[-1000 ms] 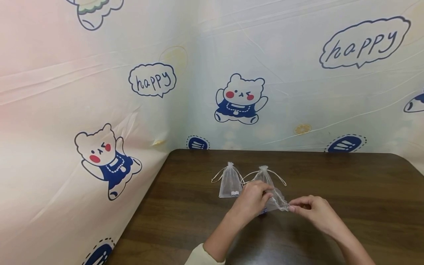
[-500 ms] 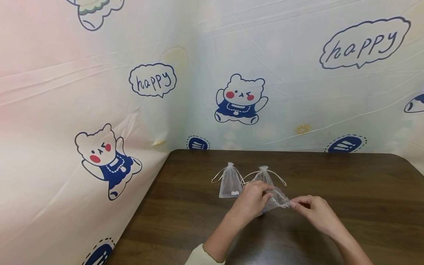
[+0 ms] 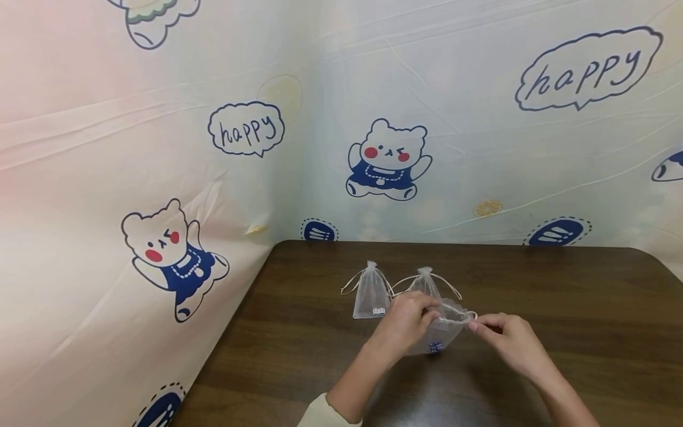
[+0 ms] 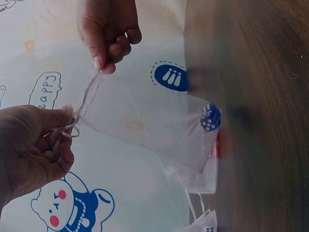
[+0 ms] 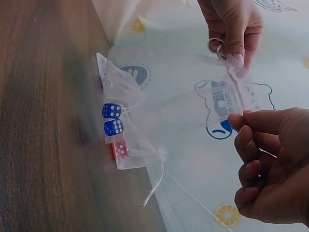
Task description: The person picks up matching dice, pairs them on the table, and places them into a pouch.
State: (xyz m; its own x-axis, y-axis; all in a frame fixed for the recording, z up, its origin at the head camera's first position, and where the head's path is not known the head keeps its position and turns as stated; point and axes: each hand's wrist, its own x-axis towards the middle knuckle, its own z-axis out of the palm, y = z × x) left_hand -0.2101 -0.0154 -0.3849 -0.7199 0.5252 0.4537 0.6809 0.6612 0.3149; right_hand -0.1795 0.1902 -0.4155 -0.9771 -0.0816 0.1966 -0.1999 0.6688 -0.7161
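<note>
A sheer white drawstring pouch (image 3: 453, 333) hangs between my two hands, gathered mouth at the top. My left hand (image 3: 407, 323) pinches one side of that mouth between thumb and finger, where a small cord loop (image 4: 70, 130) sticks out. The opposite side is pinched by my right hand (image 3: 509, 341). Low in the pouch lie two blue dice (image 5: 112, 119) with white dots. Behind it, partly covered, a second tied pouch (image 3: 424, 286) contains a red die (image 5: 120, 150). Farther left, another tied pouch (image 3: 370, 293) lies with white dice (image 3: 378, 311) at its bottom.
The dark wooden table (image 3: 576, 308) reaches back to a pale fabric wall (image 3: 469, 160) printed with bears and "happy" bubbles. Loose cords (image 3: 450, 286) from the tied pouches spread over the tabletop.
The held pouch's mouth has been drawn wider and its side facing me has come up. The blue dice now show plainly below my left fingers. My right fingertips shifted slightly right and up.
</note>
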